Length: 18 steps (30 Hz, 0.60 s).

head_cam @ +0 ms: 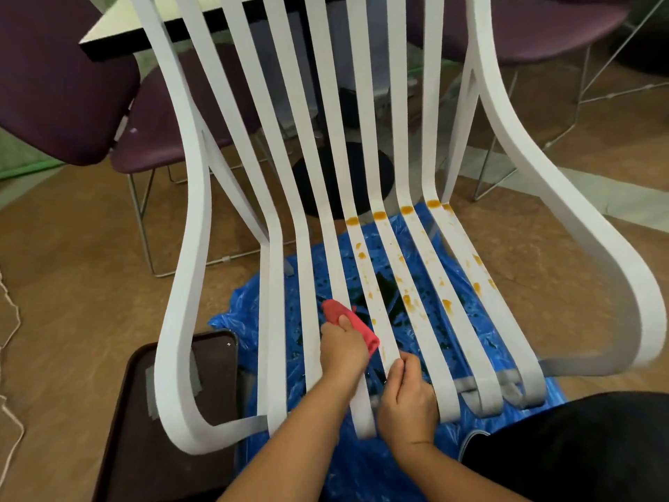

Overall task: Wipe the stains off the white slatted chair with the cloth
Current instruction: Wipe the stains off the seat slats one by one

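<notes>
The white slatted chair (278, 175) fills the view, its seat slats running toward me. Orange stains (407, 300) speckle the right-hand seat slats, with bigger blobs where seat meets back. My left hand (342, 351) grips a red cloth (356, 322) and presses it on a middle slat near the seat's front. My right hand (407, 393) pinches the neighbouring slat just right of it, thumb on top, fingers curled beneath. The left-hand slats look white and unmarked.
Blue plastic sheeting (249, 313) lies on the floor under the seat. A dark brown tray (144, 411) sits at the lower left under the chair's arm loop. Purple chairs (61, 85) and a table (116, 27) stand behind. My dark-clothed knee (579, 447) is at lower right.
</notes>
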Available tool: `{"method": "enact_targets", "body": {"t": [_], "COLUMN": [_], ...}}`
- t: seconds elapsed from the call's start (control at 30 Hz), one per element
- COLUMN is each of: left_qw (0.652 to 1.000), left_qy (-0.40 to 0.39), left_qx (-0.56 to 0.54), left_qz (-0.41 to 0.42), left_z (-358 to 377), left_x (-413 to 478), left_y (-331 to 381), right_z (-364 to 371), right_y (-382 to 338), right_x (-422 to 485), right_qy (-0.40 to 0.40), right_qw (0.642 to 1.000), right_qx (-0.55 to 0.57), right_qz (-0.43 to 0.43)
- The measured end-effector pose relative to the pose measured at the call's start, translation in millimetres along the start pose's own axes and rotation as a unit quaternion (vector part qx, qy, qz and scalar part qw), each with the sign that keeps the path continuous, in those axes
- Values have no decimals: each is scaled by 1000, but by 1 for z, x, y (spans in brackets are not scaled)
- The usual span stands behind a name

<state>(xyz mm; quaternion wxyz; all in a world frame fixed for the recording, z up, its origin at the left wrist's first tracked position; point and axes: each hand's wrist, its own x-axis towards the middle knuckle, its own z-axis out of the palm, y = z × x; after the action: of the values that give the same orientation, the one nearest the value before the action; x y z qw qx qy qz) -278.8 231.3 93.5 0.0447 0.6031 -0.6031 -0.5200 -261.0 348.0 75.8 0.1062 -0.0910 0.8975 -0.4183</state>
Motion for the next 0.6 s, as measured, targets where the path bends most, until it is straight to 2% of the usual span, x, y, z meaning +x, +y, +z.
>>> {"method": "enact_targets", "body": {"t": [0.2, 0.33, 0.4, 0.5, 0.53, 0.57, 0.6], "left_qw": [996, 987, 991, 998, 998, 999, 977], "left_qy": [33, 46, 23, -21, 6, 28, 32], "left_qx": [-34, -113, -112, -54, -59, 19, 208], "left_qz": [-79, -103, -69, -5, -21, -18, 33], "left_z": [9, 16, 17, 18, 19, 24, 30], "left_x": [63, 106, 124, 150, 160, 173, 182], "left_y": [60, 90, 102, 121, 122, 121, 124], "right_z": [1, 1, 0, -1, -3, -4, -4], "right_y": [-2, -3, -3, -6, -7, -9, -10], "right_x": [1, 0, 0, 1, 0, 0, 1], "right_qy": [-3, 4, 10, 30, 34, 37, 38], "right_qw": [1000, 1000, 1000, 999, 999, 999, 999], "right_qx": [-8, -4, 2, 5, 5, 6, 7], "right_qz": [7, 3, 5, -10, -17, -19, -18]}}
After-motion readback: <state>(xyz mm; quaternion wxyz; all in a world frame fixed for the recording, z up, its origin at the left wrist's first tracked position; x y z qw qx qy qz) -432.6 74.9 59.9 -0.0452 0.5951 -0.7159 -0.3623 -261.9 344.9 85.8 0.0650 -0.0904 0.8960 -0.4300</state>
